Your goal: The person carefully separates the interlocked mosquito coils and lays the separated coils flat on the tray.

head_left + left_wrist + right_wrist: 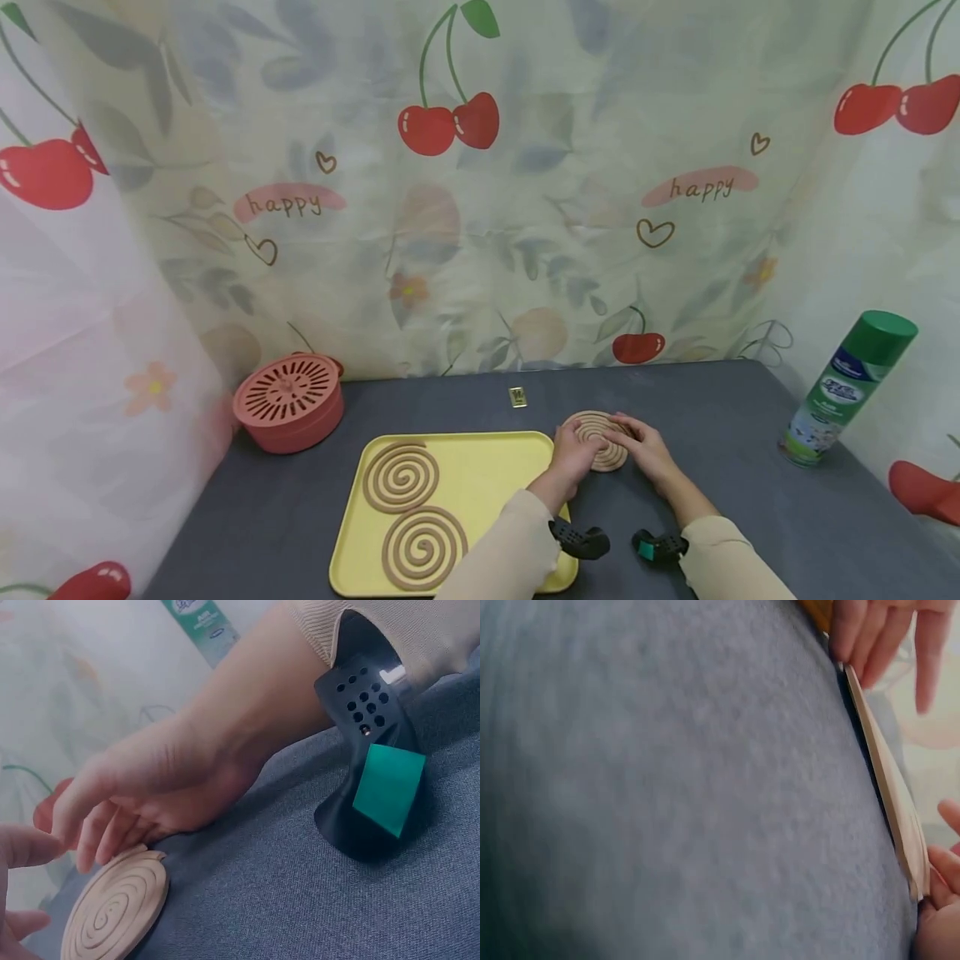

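Observation:
A brown mosquito coil (592, 437), wound tight, lies on the dark tabletop right of the yellow tray (510, 467). My left hand (576, 460) is at its left side, fingertips touching the edge in the right wrist view. From the other side my right hand (647, 450) rests its fingers against the rim, as the left wrist view also shows for the coil (116, 907). Neither thumb visibly clamps it. Two more coils, an upper one (401, 477) and a lower one (424, 547), lie on the tray's left half.
A pink round box with a slotted lid (288, 400) stands at the back left. On the right is a green spray can (847, 387). A small gold plate (517, 397) lies behind the tray. Patterned curtain (480, 250) surrounds the table (712, 417).

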`<state>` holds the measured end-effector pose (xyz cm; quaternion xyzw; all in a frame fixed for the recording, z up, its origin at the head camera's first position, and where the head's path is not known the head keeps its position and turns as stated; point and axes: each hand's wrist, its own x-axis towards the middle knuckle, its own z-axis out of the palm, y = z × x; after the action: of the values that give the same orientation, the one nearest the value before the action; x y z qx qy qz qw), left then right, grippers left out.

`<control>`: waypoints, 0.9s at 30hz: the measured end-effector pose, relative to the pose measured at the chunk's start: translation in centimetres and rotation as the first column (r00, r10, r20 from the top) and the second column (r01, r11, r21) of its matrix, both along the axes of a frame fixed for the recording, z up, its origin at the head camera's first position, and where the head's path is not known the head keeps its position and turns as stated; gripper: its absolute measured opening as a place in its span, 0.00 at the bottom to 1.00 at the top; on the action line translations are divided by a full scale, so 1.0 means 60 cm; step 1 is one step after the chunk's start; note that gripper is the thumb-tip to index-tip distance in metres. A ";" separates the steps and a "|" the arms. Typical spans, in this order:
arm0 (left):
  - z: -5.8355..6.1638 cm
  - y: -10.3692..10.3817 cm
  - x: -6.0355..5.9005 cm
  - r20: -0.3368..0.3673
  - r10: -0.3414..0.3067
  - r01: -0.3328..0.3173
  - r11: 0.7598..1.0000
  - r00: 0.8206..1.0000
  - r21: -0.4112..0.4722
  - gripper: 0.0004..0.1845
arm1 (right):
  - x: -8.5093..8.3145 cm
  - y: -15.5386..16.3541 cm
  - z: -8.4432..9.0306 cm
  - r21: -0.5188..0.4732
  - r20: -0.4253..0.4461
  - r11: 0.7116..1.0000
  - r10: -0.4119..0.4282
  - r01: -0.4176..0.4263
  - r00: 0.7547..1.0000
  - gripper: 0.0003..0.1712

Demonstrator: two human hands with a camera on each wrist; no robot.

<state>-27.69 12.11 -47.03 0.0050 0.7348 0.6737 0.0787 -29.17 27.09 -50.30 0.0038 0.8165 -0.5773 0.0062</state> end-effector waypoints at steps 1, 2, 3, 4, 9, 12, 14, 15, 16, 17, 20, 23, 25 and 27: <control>0.000 0.001 0.001 0.005 -0.008 0.008 1.000 1.000 0.017 0.31 | 0.000 -0.002 0.001 -0.011 0.003 1.000 -0.015 0.015 1.000 0.32; 0.001 0.002 0.002 0.011 -0.015 0.015 0.999 1.000 0.029 0.31 | -0.001 -0.003 0.001 -0.024 0.006 0.999 -0.028 0.029 1.000 0.32; 0.001 0.003 0.003 0.018 -0.024 0.023 0.999 1.000 0.038 0.31 | -0.001 -0.004 0.001 -0.034 0.006 0.999 -0.041 0.041 0.999 0.31; 0.002 0.003 0.004 0.027 -0.030 0.029 0.999 0.999 0.042 0.31 | -0.001 -0.005 0.002 -0.046 0.006 0.997 -0.055 0.055 0.998 0.31; 0.006 0.004 0.004 0.057 -0.012 0.010 0.999 0.998 0.035 0.27 | -0.003 -0.006 0.002 -0.083 0.021 0.992 -0.095 0.096 0.995 0.31; 0.007 0.004 0.005 0.082 0.004 -0.008 0.999 0.997 0.043 0.25 | -0.001 -0.008 0.003 -0.139 0.036 0.978 -0.150 0.154 0.988 0.31; 0.007 0.002 0.005 0.091 0.008 -0.013 0.999 0.996 0.046 0.24 | 0.000 -0.010 0.004 -0.185 0.047 0.961 -0.199 0.204 0.979 0.29; 0.007 0.002 0.006 0.093 0.008 -0.012 0.999 0.996 0.043 0.24 | 0.001 -0.012 0.005 -0.206 0.053 0.951 -0.225 0.231 0.973 0.29; 0.007 0.001 0.006 0.096 0.006 -0.010 0.999 0.995 0.041 0.24 | 0.001 -0.013 0.006 -0.228 0.057 0.939 -0.251 0.258 0.966 0.28; 0.007 0.001 0.007 0.098 0.004 -0.008 0.999 0.995 0.040 0.24 | 0.002 -0.014 0.007 -0.247 0.063 0.928 -0.272 0.279 0.960 0.28; 0.007 -0.001 0.008 0.102 0.003 -0.007 0.999 0.995 0.042 0.24 | 0.004 -0.013 0.007 -0.308 0.073 0.891 -0.326 0.332 0.943 0.28; 0.009 0.000 0.010 0.115 0.029 -0.037 0.997 0.993 0.061 0.24 | 0.007 -0.011 0.005 -0.375 0.076 0.852 -0.365 0.366 0.928 0.28; 0.010 0.001 0.011 0.124 0.048 -0.057 0.996 0.991 0.063 0.24 | 0.008 -0.010 0.003 -0.397 0.074 0.831 -0.394 0.390 0.916 0.28; 0.012 0.002 0.012 0.134 0.060 -0.069 0.995 0.989 0.066 0.24 | 0.010 -0.011 0.001 -0.403 0.070 0.815 -0.427 0.417 0.902 0.25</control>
<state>-26.97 12.21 -46.31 -0.0605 0.7034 0.7004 0.1047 -28.55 26.45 -50.23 0.1765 0.6562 -0.7219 -0.1307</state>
